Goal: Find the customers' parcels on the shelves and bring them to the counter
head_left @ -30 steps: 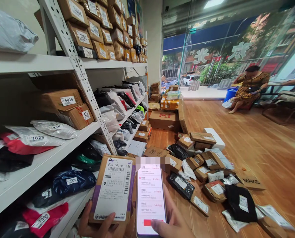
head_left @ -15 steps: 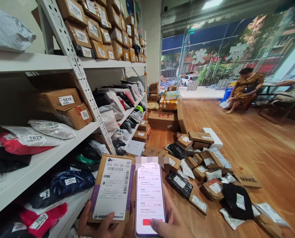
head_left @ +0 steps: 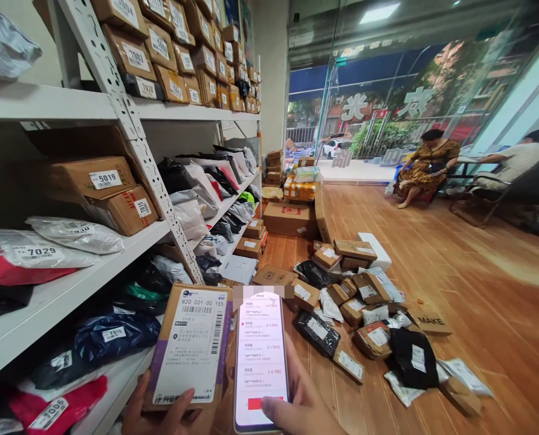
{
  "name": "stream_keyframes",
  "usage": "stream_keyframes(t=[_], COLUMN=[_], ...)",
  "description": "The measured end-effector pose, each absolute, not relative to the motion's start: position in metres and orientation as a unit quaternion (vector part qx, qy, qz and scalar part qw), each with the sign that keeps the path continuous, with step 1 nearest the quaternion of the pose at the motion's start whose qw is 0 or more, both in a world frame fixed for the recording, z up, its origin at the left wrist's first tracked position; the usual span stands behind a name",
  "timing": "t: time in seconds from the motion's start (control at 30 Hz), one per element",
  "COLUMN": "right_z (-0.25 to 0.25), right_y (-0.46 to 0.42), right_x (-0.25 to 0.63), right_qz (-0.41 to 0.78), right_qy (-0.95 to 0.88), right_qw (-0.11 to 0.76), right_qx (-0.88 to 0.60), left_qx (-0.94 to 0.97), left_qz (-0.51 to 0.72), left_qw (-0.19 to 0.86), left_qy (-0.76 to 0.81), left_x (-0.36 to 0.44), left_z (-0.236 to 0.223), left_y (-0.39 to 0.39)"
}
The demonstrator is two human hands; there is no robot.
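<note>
A brown cardboard box [head_left: 161, 338] with a large white shipping label stands tilted up in my left hand [head_left: 161, 405], fingers wrapped round its lower part. Purple shows on its edges. Right beside it, my right hand [head_left: 296, 405] grips a smartphone [head_left: 261, 356], the thumb lying on a red button low on the lit screen. Rows of text with red shelf numbers fill that screen. A blurred patch covers the phone's top edge. Close to the left hand are shelved parcels, among them a dark blue bag [head_left: 115, 332] and a red bag [head_left: 56, 405].
White metal shelves [head_left: 70, 260] with numbered boxes and bags line the left. A heap of parcels [head_left: 364, 308] covers the wooden floor ahead and right. A large carton [head_left: 290, 219] stands beyond. Two people [head_left: 428, 166] [head_left: 514, 163] sit at the back right by the glass front.
My view has turned slightly right, so the surroundings shift left and more of the second seated person shows. My hands keep hold of the box and phone, the thumb still on the red button.
</note>
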State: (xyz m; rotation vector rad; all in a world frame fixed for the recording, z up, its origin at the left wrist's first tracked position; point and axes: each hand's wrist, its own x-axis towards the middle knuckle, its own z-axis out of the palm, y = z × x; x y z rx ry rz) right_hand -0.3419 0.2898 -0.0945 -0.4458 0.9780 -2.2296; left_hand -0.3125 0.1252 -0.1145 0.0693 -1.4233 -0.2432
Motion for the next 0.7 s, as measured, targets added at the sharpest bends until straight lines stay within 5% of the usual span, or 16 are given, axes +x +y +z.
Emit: stream_keyframes(t=[0.4, 0.7], right_z=[-0.098, -0.091], right_y=[0.288, 0.287], right_x=[-0.341, -0.341], right_qz=[-0.852, -0.882], right_qy=[0.375, 0.341], right_qw=[0.328, 0.324], right_qx=[-0.162, -0.001], left_qx=[0.029, 0.056], left_qz=[-0.128, -0.133], left_qw=[0.756, 0.718], left_qy=[-0.641, -0.681], left_x=[-0.31, -0.3], left_z=[-0.119, -0.142], left_y=[0.117, 0.11])
